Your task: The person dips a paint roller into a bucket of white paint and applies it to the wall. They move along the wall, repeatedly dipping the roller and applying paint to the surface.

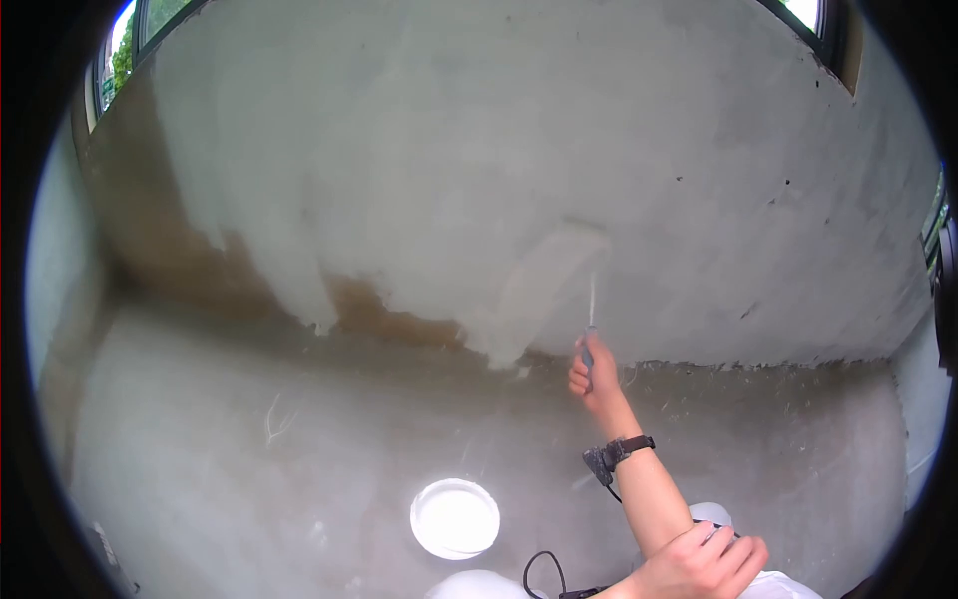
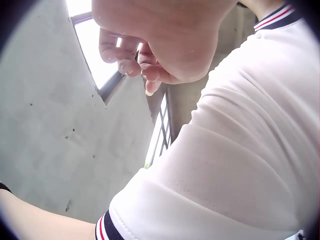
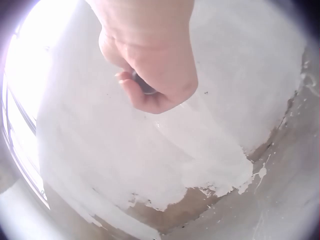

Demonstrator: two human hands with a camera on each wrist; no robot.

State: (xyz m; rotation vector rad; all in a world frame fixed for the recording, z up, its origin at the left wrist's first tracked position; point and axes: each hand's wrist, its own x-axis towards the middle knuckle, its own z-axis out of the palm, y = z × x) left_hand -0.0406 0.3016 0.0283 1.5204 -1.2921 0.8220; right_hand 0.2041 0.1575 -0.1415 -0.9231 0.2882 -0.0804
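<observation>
My right hand [image 1: 596, 374] grips the grey handle of a tool [image 1: 593, 299] with a thin pale shaft, held up against the wall [image 1: 419, 130]. The tool's far end blurs into a pale wet-looking swath [image 1: 544, 280] on that wall. In the right wrist view the fingers [image 3: 142, 102] are curled round the handle, which is mostly hidden. Near the right elbow, my left hand [image 1: 704, 564] overlaps the forearm, its fingers loosely bent with nothing in them. A round white tub [image 1: 455, 519] of white material stands on the floor, left of the right forearm.
Bare brown patches [image 1: 384, 314] run along the wall's lower left. White splashes [image 1: 279, 419] mark the grey floor [image 1: 200, 449]. Windows [image 1: 160, 20] sit at the upper corners. A black cable [image 1: 544, 559] loops near the knees, and the right wrist wears a strapped camera [image 1: 604, 461].
</observation>
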